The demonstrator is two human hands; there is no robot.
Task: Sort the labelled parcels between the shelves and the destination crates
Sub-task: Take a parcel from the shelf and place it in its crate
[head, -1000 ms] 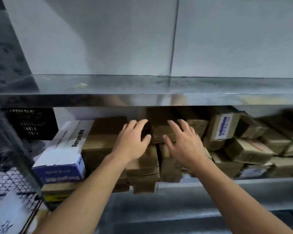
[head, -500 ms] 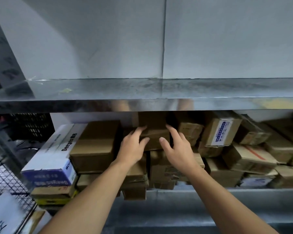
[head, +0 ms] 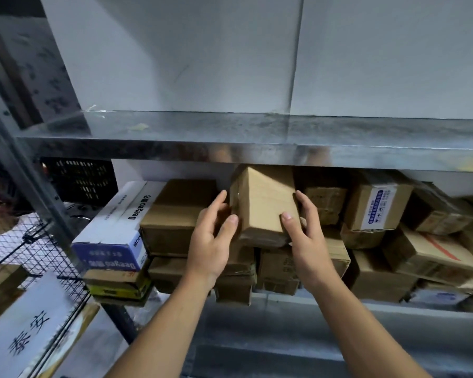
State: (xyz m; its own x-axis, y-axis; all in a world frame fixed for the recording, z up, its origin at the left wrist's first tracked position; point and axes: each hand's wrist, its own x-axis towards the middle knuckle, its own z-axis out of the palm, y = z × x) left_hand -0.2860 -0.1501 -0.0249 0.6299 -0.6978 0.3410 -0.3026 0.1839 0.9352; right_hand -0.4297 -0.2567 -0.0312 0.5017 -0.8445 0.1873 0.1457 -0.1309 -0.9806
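Wall: a grey wall point(head: 202, 64) fills the back, high above the tilted parcel.
Top shelf: a shiny metal top shelf point(head: 257, 137) runs just above the tilted parcel.
Tilted parcel: the plain brown tilted parcel point(head: 262, 203) is on top of the pile of boxes on the lower shelf point(head: 284, 309). Its far corner almost reaches the top shelf.
Left hand: the left hand point(head: 210, 241) holds the left side of the tilted parcel. Its grip is clamped on, thumb on the front and fingers up the side.
Right hand: the right hand point(head: 309, 241) holds the right side of the tilted parcel. Its grip is clamped on too, thumb on the front.
Brown box: a big brown box point(head: 175, 214) lies just left of the tilted parcel.
White and blue box: a white and blue box point(head: 120, 222) lies further left.
Blue label box: a blue label box point(head: 377, 205) stands to the right of the tilted parcel.
Black crate: a black crate point(head: 80, 181) sits far left, behind the shelf post.
Wire crate: a wire crate point(head: 25, 255) with a white sign point(head: 25, 331) is down to the left.
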